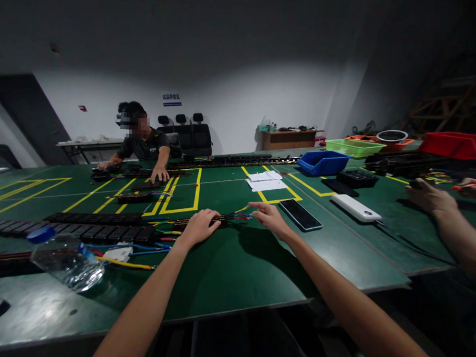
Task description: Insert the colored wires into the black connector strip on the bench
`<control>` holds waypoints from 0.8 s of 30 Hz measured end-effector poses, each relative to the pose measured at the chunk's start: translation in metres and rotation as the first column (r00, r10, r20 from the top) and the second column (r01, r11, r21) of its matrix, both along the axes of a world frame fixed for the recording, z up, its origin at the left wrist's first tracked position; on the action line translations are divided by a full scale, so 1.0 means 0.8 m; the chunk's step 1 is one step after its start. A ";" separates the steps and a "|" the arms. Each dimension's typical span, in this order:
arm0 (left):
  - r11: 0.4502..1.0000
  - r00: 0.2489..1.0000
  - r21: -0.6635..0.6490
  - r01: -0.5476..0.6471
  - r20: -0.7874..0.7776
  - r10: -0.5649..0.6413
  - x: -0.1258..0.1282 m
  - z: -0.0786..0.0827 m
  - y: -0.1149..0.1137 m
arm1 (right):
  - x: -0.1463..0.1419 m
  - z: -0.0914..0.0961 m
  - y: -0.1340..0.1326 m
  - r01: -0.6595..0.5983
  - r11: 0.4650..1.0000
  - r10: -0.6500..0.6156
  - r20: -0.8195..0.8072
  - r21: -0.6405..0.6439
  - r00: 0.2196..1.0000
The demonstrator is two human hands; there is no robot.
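Observation:
My left hand (200, 227) lies over a dark, narrow strip with wires (181, 223), its fingers curled round it and pressing it against the green table. From the strip's right end fan out several coloured wires, blue, red and yellow-green. My right hand (271, 220) is at these free ends. Its index finger and thumb meet the metal-tipped end of the yellow-green wire (242, 209), which is raised above the others. Left of my left hand lie long black segmented strips (101, 231), with thick blue and yellow cables (127, 263) in front of them.
A water bottle (69, 260) lies tilted at the front left. A phone (300, 215) and a white power bank (355, 208) are right of my right hand. Papers (266, 181) and a blue bin (323, 163) stand farther back. A co-worker (143, 143) sits opposite; another person's hands (432, 197) work at right.

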State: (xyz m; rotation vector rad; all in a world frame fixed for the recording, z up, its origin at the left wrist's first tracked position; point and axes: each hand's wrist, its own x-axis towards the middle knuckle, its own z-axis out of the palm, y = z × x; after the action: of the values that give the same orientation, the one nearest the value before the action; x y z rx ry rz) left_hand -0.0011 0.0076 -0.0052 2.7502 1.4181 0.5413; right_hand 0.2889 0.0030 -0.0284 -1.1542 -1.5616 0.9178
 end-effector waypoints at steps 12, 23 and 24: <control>1.000 1.000 -0.027 -0.015 -0.008 0.015 0.001 0.001 0.000 | 0.003 -0.006 0.002 0.066 0.997 -0.049 0.344 -0.037 0.938; 0.999 1.000 -0.040 -0.018 -0.008 0.018 0.001 0.003 -0.001 | 0.005 -0.001 0.001 0.098 0.995 -0.088 0.269 -0.024 0.959; 0.999 1.000 -0.034 -0.016 -0.007 0.016 0.001 0.002 -0.001 | 0.006 -0.003 0.002 0.104 0.994 -0.089 0.332 -0.029 0.939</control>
State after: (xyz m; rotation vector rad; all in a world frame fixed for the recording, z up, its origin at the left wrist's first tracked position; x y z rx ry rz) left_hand -0.0001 0.0067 -0.0035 2.7199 1.4376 0.5041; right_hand 0.2937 0.0045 -0.0305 -1.4633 -1.7381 0.7234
